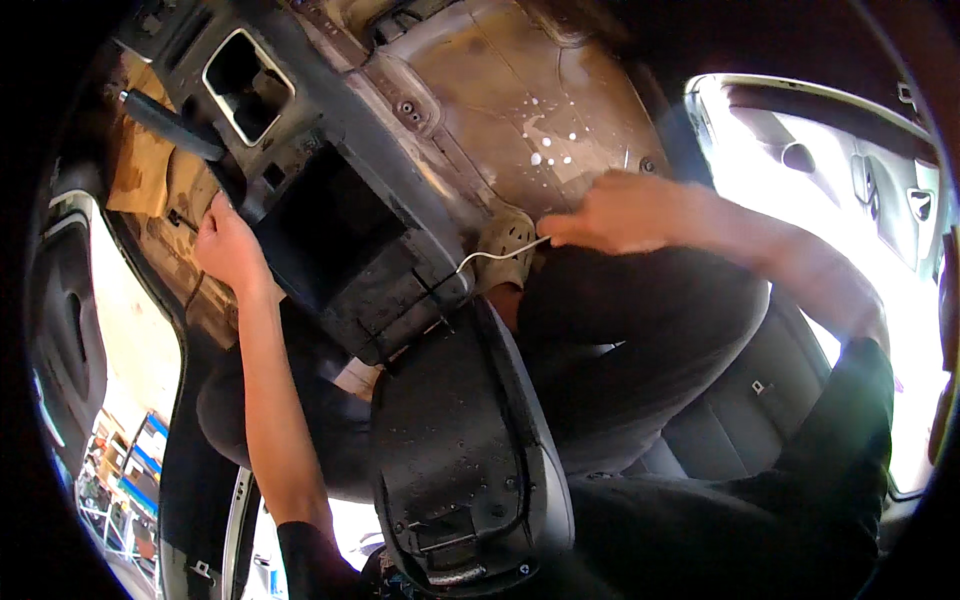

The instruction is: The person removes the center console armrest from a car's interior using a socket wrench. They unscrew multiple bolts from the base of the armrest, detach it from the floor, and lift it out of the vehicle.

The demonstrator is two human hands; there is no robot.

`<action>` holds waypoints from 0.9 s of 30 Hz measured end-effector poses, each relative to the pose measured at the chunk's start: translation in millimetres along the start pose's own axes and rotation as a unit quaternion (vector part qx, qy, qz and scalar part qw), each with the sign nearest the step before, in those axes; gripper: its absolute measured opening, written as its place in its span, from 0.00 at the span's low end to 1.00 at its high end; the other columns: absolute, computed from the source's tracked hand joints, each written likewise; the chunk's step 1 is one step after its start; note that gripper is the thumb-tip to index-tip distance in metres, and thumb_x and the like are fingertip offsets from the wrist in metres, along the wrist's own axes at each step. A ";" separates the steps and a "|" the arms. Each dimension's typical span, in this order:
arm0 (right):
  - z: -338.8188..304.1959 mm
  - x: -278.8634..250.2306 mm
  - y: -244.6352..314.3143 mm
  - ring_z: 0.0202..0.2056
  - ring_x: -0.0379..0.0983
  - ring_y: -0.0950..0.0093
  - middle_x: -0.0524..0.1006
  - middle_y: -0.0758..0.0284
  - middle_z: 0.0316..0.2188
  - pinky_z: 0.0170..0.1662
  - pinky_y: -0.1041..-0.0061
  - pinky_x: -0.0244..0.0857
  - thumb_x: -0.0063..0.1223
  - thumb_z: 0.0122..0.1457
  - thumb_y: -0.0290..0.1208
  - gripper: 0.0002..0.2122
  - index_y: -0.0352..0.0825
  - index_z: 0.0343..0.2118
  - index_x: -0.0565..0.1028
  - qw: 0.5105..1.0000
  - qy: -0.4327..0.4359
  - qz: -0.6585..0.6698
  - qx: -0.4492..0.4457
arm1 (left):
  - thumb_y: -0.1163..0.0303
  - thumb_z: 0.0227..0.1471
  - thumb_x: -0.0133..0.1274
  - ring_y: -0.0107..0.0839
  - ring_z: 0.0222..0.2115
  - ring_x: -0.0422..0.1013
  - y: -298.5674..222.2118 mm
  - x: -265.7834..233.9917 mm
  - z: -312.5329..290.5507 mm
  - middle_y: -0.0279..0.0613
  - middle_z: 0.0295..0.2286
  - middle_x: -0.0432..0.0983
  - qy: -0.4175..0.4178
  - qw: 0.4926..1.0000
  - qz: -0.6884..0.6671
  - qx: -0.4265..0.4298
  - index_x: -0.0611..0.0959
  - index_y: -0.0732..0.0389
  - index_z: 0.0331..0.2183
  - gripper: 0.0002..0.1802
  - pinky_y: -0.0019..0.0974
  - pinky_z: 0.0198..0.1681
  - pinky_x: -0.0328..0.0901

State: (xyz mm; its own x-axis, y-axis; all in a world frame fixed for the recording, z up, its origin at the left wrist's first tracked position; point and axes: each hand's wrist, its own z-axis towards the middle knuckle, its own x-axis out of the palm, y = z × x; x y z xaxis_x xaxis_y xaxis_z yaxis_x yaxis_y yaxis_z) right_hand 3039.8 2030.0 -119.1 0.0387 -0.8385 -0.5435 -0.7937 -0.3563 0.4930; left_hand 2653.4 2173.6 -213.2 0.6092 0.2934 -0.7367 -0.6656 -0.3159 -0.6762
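A black car centre console (385, 235) lies between my hands, its deep storage bin uncovered. The bin's black padded armrest lid (450, 440) is swung back toward me, its underside facing up. My left hand (230, 245) is closed at the console's left side, fingers curled against the lower edge; its fingertips are partly hidden. My right hand (615, 215) is closed round one end of a thin pale wire (505, 254). The wire bends in a shallow curve, and its other end meets the console's rear right corner. From this view I cannot tell how it is attached there.
A handbrake lever (170, 125) and a silver-rimmed cup holder (248, 85) are farther forward. Bare, stained floor metal (540, 100) with white spots lies at the right. A clog-like shoe (507, 245) is beside the console. Open doors flank both sides; the rear seat (740, 420) is at right.
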 end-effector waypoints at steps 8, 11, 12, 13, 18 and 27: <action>62.5 -23.4 -36.0 0.27 0.74 0.48 0.73 0.57 0.17 0.31 0.50 0.68 0.39 0.66 0.49 0.13 0.45 0.38 0.66 0.986 0.006 -0.113 -0.126 | 0.57 0.55 0.52 0.39 0.28 0.73 6.7 -12.8 4.1 0.48 0.25 0.81 -0.007 0.997 0.077 -0.016 0.84 0.70 0.32 0.22 0.41 0.36 0.65; 72.2 -16.2 -47.1 0.26 0.74 0.48 0.73 0.57 0.16 0.29 0.50 0.67 0.38 0.66 0.50 0.13 0.46 0.37 0.65 0.983 0.006 -0.110 -0.149 | 0.56 0.55 0.52 0.40 0.30 0.74 7.9 -9.8 3.9 0.47 0.27 0.81 -0.005 0.998 0.052 -0.026 0.85 0.69 0.33 0.23 0.41 0.38 0.66; 77.4 -14.2 -51.0 0.25 0.74 0.48 0.73 0.57 0.16 0.29 0.49 0.67 0.37 0.67 0.50 0.13 0.46 0.37 0.65 0.981 0.006 -0.109 -0.160 | 0.55 0.55 0.52 0.40 0.30 0.74 8.8 -9.7 3.9 0.47 0.27 0.81 -0.005 0.999 0.043 -0.031 0.85 0.69 0.34 0.23 0.41 0.38 0.66; 83.5 -13.5 -56.1 0.24 0.73 0.50 0.73 0.59 0.15 0.27 0.51 0.66 0.39 0.66 0.50 0.13 0.46 0.36 0.65 0.975 -0.013 -0.125 -0.182 | 0.56 0.55 0.52 0.40 0.30 0.74 8.1 -10.9 4.4 0.47 0.28 0.81 -0.007 0.998 0.052 -0.033 0.85 0.69 0.34 0.23 0.41 0.39 0.66; 106.0 -17.9 -72.4 0.21 0.73 0.53 0.73 0.63 0.13 0.22 0.55 0.64 0.41 0.65 0.51 0.15 0.44 0.33 0.65 0.949 -0.067 -0.160 -0.264 | 0.57 0.55 0.52 0.38 0.30 0.74 -3.3 -11.5 3.3 0.47 0.28 0.82 0.019 0.998 0.048 -0.043 0.85 0.69 0.34 0.22 0.39 0.39 0.66; 82.4 -2.4 -42.9 0.20 0.73 0.51 0.72 0.60 0.12 0.22 0.55 0.64 0.43 0.65 0.51 0.16 0.41 0.33 0.66 0.986 0.021 -0.060 -0.155 | 0.58 0.55 0.52 0.38 0.29 0.74 -1.5 -11.5 1.9 0.48 0.26 0.81 -0.013 0.999 0.040 -0.034 0.85 0.69 0.33 0.21 0.40 0.38 0.65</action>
State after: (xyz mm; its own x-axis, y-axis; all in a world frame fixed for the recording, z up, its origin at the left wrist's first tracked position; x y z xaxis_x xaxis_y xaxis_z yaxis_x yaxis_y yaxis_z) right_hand 3023.8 2081.3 -194.9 0.1524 -0.7967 -0.5849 -0.5576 -0.5579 0.6147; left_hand 2646.6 2172.4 -203.7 0.5430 0.2877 -0.7890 -0.6803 -0.4001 -0.6141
